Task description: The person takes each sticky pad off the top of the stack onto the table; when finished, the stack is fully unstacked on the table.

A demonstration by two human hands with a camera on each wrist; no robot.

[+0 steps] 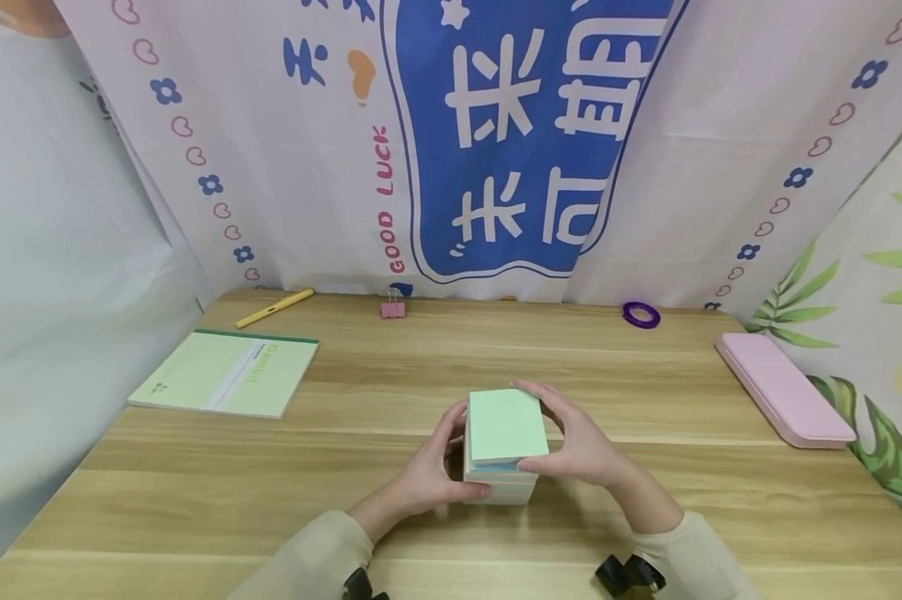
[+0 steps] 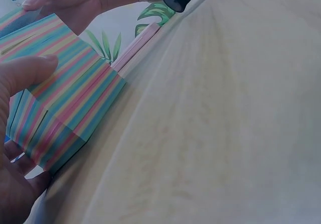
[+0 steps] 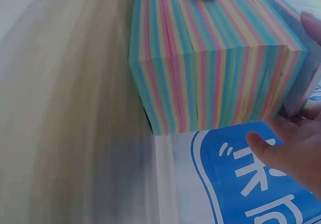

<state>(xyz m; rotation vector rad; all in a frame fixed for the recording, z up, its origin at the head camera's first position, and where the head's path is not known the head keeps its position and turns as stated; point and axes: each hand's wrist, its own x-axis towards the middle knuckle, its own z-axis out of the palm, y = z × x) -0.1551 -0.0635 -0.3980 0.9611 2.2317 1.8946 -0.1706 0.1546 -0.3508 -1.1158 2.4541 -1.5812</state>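
Striped in pastel pink, blue, green and yellow along its sides, the block of sticky notes is sitting on the wooden worktop close to the person, between both hands. The left hand is cupping its left side, thumb curling onto the near edge, so that grip is grasping the block; the left wrist view is showing the thumb lying on the striped side. The right hand is wrapping the right side, fingers reaching over the far top corner, also grasping it. Both hands are equally near, the block lying dead centre between the two grips. Top sheet is pale green, the upper layers sitting skewed against the lower stack; the block's stacking axis is standing upright. Further out, a green notebook is lying to the left, a pink case to the right, and a yellow pen, pink binder clip and purple tape roll are sitting along the far edge.
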